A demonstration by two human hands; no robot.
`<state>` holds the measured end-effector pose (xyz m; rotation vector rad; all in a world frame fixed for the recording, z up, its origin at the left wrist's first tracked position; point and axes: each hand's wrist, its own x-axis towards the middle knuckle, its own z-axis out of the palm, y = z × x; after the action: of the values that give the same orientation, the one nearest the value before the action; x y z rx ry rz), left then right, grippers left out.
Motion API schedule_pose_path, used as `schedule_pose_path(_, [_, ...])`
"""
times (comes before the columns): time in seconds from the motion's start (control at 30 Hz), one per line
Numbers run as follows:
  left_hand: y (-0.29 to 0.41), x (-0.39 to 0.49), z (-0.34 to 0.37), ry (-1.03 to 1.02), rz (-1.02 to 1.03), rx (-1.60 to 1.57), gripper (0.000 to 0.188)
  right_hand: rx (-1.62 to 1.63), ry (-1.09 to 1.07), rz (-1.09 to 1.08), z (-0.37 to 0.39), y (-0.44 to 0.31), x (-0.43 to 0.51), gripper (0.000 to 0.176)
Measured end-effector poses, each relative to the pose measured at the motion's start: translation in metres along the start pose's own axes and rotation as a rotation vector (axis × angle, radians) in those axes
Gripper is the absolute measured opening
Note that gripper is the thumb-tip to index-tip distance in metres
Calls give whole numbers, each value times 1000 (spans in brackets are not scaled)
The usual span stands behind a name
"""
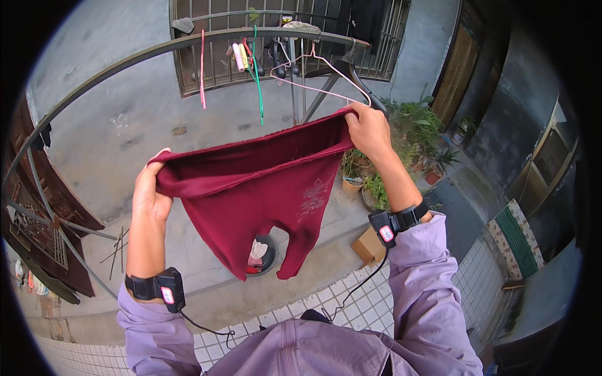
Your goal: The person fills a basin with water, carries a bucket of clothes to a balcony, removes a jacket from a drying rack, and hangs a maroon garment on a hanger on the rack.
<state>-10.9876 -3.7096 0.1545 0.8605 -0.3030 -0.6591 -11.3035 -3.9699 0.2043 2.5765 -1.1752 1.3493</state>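
Observation:
Dark red knit trousers [263, 197] hang stretched between my hands, waistband up and gaping, with a pale floral print on one leg. My left hand [153, 188] grips the waistband's left end. At its right end, my right hand [369, 129] holds the fabric, just below a pink wire hanger [324, 91]. That hanger dangles from a metal drying rail [207, 38]; whether my right hand touches it I cannot tell. A pink hanger [202, 70] and a green hanger [258, 80], both seen edge-on, hang further left.
A dark basin [269, 254] with clothes stands on the concrete below the trousers. A cardboard box [369, 245] lies to its right, near potted plants [414, 122]. Several black hangers and clips hang on the rail before a barred window [324, 19]. Metal supports [84, 256] stand at left.

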Motion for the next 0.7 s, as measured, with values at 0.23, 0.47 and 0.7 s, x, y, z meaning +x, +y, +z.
schedule_pose_path(0.23, [0,-1,-7,-62,87,132,23,199,-223,72,51,19,-26,21])
schedule_pose_path(0.47, [6,-21,22,-44,202,142,22,621,-831,56,92,36,-19,23])
schedule_pose_path(0.7, [-6,-34,47,82,327,222,23,191,141,-516,73,73,69,41])
